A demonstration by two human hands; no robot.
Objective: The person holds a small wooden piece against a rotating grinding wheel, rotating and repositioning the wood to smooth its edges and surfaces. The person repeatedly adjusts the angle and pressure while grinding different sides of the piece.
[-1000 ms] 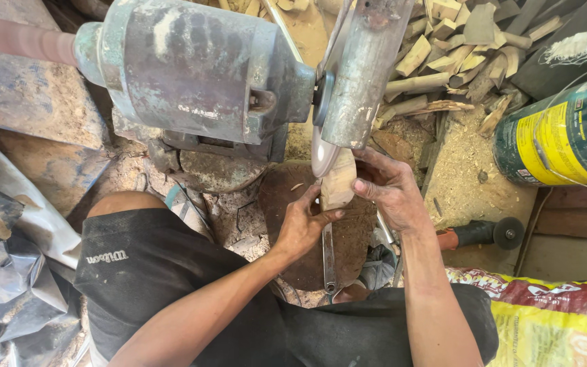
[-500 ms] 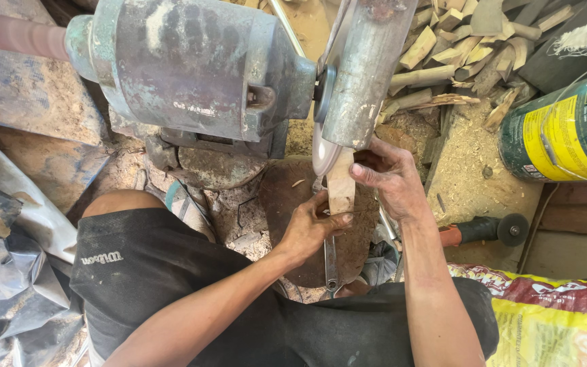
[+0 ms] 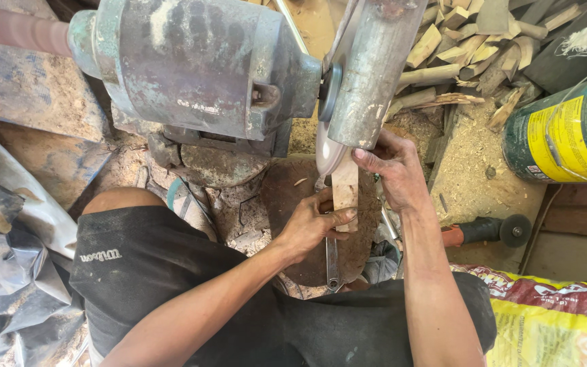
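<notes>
A person sits on the ground at a bench grinder [image 3: 198, 68], seen from above, and is in the middle of shaping a small wooden block [image 3: 345, 190] against the spinning disc [image 3: 327, 146] that sits just under the grey metal wheel guard [image 3: 375, 75]. The left hand [image 3: 310, 224] is closed around the lower end of the block, thumb and fingers pinching its sides. The right hand [image 3: 395, 170] curls over the upper end, its fingertips pressed to the wood right beside the disc and touching the guard's lower edge. The block stands roughly upright between the two hands, its top end meeting the disc. It is pale, fresh-cut wood, flat-faced and oblong, with no bark and a clean light surface. The step in hand looks like grinding that top end; the next move would seem to call for steady, even pressure and fingertips kept clear of the disc, which is very close to them. Behind the guard lies a heap of rough wood offcuts [image 3: 470, 47]. Sawdust [image 3: 470, 156] covers the ground to the right, beside a yellow-and-green can [image 3: 565, 129] on its side and an angle grinder [image 3: 484, 231] near the right forearm.
</notes>
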